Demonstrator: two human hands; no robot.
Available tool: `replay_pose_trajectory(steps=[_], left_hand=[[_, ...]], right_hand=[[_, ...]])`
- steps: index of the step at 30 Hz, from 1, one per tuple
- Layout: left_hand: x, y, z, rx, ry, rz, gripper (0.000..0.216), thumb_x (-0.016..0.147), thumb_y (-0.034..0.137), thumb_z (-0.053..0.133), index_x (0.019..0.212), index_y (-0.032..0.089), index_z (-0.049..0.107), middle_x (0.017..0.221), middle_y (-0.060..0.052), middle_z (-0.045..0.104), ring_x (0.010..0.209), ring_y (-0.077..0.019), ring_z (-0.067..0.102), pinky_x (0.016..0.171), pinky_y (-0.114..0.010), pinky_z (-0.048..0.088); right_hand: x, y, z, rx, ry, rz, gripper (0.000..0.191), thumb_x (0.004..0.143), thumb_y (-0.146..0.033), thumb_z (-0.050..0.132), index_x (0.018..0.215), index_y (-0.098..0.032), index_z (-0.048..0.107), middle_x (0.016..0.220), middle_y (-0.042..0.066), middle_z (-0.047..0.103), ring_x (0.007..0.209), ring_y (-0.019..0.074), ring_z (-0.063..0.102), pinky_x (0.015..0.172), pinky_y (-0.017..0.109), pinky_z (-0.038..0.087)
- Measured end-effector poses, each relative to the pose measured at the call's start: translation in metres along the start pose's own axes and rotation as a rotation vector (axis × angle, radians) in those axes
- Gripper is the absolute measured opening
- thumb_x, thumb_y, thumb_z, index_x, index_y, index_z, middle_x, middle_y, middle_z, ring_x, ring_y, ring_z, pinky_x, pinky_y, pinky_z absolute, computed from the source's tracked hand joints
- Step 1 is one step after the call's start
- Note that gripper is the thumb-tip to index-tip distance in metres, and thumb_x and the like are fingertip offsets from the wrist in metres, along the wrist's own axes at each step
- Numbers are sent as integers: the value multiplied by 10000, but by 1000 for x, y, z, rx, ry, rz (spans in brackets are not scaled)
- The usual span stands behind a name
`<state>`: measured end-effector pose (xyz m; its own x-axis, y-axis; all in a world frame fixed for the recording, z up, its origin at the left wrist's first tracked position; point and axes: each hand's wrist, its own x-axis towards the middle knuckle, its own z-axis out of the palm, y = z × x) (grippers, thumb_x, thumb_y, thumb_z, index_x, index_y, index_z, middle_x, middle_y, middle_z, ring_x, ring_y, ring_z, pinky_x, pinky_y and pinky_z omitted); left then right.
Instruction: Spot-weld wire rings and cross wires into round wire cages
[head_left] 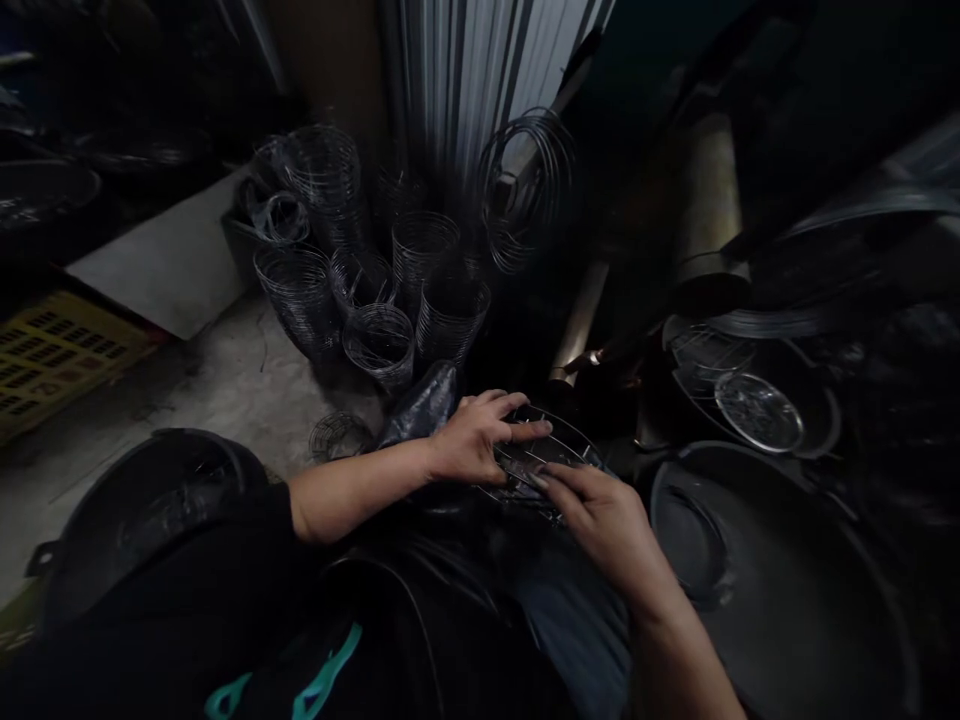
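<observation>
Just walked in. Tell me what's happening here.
A person holds a round wire frame in both bare hands, above the lap. The left hand grips it from above; the right hand pinches its near edge. Wire baskets stand clustered on the floor ahead, a black tub sits left, a big dark pan right.

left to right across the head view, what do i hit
yellow crate → black tub → left hand → wire rack under both hands → right hand → big dark pan
</observation>
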<state>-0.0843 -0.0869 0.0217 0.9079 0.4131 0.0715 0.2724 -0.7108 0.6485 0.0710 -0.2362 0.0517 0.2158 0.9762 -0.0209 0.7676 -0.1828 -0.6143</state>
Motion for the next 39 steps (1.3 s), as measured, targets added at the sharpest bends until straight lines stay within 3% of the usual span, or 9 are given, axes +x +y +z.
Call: replay_pose_trajectory(steps=[4,7,12,17,21,27,39], left_hand=[[4,-1,-1,77,57,-7,683,691,473,754,1334,380,541,1498,-122,408,1353,-417,358,1024,-622,329],[8,0,-3,33,80,-31,672,688,502,748,1320,379,556,1491,-120,419,1352,-403,364,1025,-606,332],[17,1,-7,-56,88,-42,706,649,469,783,1313,374,563,1489,-124,418,1354,-403,358,1023,-613,326],[26,-1,-7,-51,149,-18,686,660,482,778,1305,386,566,1472,-99,444,1343,-375,375,1036,-579,323],[33,-2,-9,-54,196,8,710,654,525,773,1316,398,551,1471,-100,444,1339,-357,386,1043,-556,328],[49,-2,-16,-98,224,18,726,648,459,786,1328,378,547,1485,-100,424,1349,-370,368,1069,-573,295],[73,-4,-22,-169,218,-44,755,621,487,805,1322,361,556,1464,-80,443,1326,-331,407,1083,-542,331]], right_hand=[[0,-1,7,-497,24,-138,322,827,-199,598,1125,-154,709,1028,116,724,904,298,660,734,392,503],[0,-3,8,-623,65,-237,316,818,-158,619,1123,-152,703,949,84,737,868,285,639,706,379,455],[4,3,6,-610,219,-327,240,902,-173,541,1069,-157,712,826,55,731,779,232,607,680,347,374],[11,16,0,-423,389,-467,199,939,-181,527,985,-135,715,750,46,705,712,186,570,653,302,378],[20,22,-8,-346,409,-520,140,914,-164,585,984,-139,704,751,41,699,705,177,571,643,293,397],[39,26,-23,-323,416,-578,155,884,-112,604,1000,-139,703,794,52,714,688,165,580,665,304,445],[64,34,-34,-257,459,-572,136,866,-165,645,964,-180,737,795,27,734,683,157,602,670,279,500]])
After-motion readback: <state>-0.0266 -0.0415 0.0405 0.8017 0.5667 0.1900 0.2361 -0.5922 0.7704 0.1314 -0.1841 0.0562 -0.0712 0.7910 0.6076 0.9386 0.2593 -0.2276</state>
